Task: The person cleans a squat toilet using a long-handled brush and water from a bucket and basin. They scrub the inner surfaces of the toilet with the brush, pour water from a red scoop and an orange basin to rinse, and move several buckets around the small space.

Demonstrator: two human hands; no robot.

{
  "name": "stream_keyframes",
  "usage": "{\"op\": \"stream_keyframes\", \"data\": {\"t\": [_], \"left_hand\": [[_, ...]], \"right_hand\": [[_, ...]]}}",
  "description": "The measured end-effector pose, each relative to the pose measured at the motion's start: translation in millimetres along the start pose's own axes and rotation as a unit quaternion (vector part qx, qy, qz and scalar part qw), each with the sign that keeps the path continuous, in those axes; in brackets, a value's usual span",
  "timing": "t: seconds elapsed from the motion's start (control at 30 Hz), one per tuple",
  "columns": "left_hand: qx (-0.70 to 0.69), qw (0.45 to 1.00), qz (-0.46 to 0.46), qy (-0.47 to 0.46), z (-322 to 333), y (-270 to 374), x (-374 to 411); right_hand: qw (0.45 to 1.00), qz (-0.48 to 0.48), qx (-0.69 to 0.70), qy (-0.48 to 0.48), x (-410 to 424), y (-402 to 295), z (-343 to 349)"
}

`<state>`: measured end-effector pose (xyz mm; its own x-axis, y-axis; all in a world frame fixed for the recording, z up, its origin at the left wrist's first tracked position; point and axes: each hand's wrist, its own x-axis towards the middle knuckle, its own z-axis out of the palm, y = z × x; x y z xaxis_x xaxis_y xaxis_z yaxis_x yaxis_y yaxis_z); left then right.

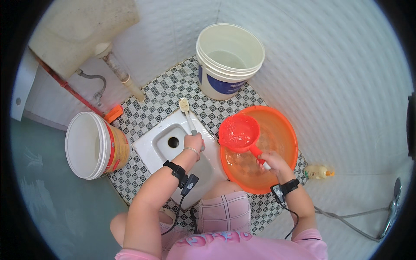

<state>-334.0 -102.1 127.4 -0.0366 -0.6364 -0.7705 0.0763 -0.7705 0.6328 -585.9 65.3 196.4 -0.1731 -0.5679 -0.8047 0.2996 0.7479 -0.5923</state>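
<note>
My left hand is closed around the grey grip of a long-handled scrub brush. The brush head lies over the far edge of a white ceramic squat toilet, whose round drain hole shows dark. In my right hand is the handle of a red plastic water dipper with water in its bowl. The dipper is held over the left side of an orange plastic basin that also holds water.
A white bucket stands beyond the basin, and another bucket stands at left. Near the left bucket is an orange tool head on a red pole. A pump bottle is right of the basin; a hand shower hangs at far right.
</note>
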Motion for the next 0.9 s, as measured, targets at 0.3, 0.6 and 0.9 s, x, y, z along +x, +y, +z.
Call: {"op": "stream_keyframes", "data": {"t": [0.3,0.6,0.9], "left_hand": [[-0.022,0.997,0.019,0.076,-54.4,43.1,21.5],[-0.026,0.995,0.036,0.09,-84.4,39.7,28.4],[-0.051,0.997,0.018,0.062,-76.4,-2.0,33.7]], "right_hand": [[0.971,-0.029,0.206,-0.121,104.1,-146.1,172.2],[0.98,-0.107,0.032,-0.163,181.7,-137.3,216.0],[0.99,0.009,-0.119,-0.078,117.1,-92.7,135.6]]}}
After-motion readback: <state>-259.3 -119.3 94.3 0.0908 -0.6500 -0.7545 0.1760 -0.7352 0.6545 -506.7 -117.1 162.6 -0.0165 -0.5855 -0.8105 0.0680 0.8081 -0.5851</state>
